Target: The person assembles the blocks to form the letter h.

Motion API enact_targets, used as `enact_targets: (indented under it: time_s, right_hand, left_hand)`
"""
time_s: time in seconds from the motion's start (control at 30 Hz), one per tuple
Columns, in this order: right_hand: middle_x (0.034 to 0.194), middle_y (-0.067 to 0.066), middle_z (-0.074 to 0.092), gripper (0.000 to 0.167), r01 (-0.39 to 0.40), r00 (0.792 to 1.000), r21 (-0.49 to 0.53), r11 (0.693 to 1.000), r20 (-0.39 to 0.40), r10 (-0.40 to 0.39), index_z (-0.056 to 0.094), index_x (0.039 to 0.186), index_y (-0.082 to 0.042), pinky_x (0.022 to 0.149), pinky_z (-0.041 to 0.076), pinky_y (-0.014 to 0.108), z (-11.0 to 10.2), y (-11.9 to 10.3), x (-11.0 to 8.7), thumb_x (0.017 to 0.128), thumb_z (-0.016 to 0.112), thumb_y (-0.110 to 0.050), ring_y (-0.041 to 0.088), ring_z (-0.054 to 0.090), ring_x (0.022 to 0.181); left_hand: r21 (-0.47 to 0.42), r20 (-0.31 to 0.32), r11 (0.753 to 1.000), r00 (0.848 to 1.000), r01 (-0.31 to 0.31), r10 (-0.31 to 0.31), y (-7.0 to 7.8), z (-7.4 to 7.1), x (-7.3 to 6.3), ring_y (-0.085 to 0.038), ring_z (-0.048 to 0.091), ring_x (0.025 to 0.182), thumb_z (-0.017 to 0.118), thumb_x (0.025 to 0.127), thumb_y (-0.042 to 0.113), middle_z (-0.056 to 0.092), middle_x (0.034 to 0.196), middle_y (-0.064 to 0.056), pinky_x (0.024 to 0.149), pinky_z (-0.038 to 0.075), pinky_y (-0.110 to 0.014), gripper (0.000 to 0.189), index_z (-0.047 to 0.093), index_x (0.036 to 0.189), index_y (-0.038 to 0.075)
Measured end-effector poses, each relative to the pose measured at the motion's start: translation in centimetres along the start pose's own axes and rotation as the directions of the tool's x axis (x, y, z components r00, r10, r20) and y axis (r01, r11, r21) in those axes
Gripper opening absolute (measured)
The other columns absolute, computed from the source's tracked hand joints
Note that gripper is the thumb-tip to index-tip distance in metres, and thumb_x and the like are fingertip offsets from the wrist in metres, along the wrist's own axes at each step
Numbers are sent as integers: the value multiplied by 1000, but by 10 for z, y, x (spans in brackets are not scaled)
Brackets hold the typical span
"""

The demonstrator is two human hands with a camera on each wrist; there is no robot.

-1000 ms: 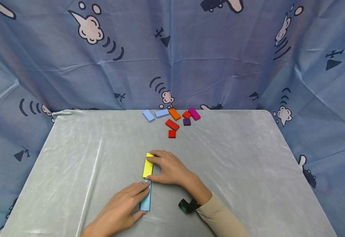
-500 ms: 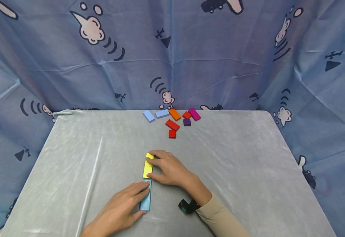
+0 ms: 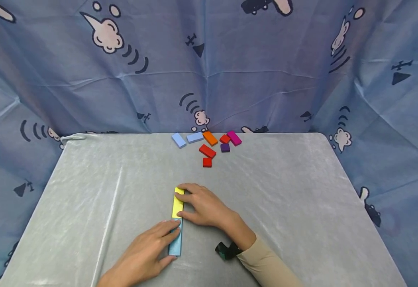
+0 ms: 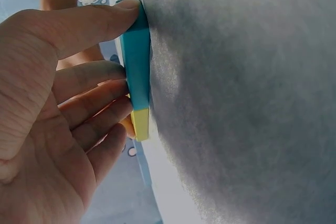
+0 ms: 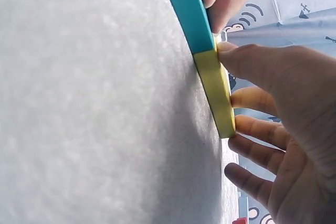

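A light blue block (image 3: 174, 243) and a yellow block (image 3: 177, 205) lie end to end in one line on the grey cloth, their short ends meeting. My left hand (image 3: 146, 247) holds the blue block, thumb at its near end and fingertips on its top toward the far end. With thumb near the joint and fingertips along the far part, my right hand (image 3: 205, 205) grips the yellow block. Both wrist views show the seam between the blue block (image 4: 137, 61) and the yellow block (image 5: 214, 93) from the side.
Toward the table's back edge lie several loose blocks: two pale blue blocks (image 3: 179, 140), an orange block (image 3: 210, 138), red blocks (image 3: 207, 151), a purple block (image 3: 224, 148) and a magenta block (image 3: 234, 138). A patterned blue curtain (image 3: 252, 79) hangs behind the cloth-covered table (image 3: 284, 191).
My right hand has drawn the yellow block slightly toward me, closing the small gap to the blue block. My left hand and the blue block have stayed in place.
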State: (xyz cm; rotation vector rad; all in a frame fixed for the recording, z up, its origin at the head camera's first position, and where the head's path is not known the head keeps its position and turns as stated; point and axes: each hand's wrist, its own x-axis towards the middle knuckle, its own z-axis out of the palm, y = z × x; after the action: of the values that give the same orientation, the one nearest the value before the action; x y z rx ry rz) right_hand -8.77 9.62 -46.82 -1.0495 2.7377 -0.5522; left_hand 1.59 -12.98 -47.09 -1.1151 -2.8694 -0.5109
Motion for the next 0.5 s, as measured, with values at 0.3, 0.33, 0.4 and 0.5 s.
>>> enact_targets:
  time_s: [0.3, 0.33, 0.4, 0.5]
  right_hand:
    - [154, 8, 56, 58, -10, 1000, 1, 1000, 4, 10, 64, 148, -17, 119, 49, 43, 0, -1, 1, 98, 75, -43, 24, 57, 141]
    - [154, 8, 57, 58, -11, 1000, 1, 1000, 4, 11, 64, 148, -16, 119, 49, 43, 0, -1, 0, 98, 76, -43, 24, 57, 140]
    - [153, 7, 57, 58, -13, 1000, 3, 1000, 2, 13, 64, 148, -17, 119, 50, 43, 0, 0, 0, 98, 76, -42, 23, 58, 140]
    - [151, 6, 59, 55, -11, 1000, 9, 1000, -9, 11, 65, 147, -17, 117, 51, 42, 0, 1, 1, 98, 76, -39, 22, 59, 138]
  left_hand:
    - [30, -48, 999, 998, -34, 35, -2, 2, 2, -18, 62, 136, 90, 81, 43, 66, 145, -4, 118, 50, -40, 67, 71, 136, 9]
    - [29, -51, 999, 998, -32, 33, -2, 2, 2, -18, 62, 136, 89, 82, 45, 66, 144, -4, 118, 50, -40, 68, 71, 136, 9]
    - [22, -55, 999, 998, -28, 29, -3, 2, 3, -18, 62, 136, 87, 83, 49, 67, 143, -3, 118, 50, -41, 68, 71, 136, 9]
    - [13, -72, 1000, 997, -27, 28, -4, 2, 6, -17, 64, 132, 85, 87, 49, 69, 139, -1, 116, 52, -41, 63, 72, 134, 10]
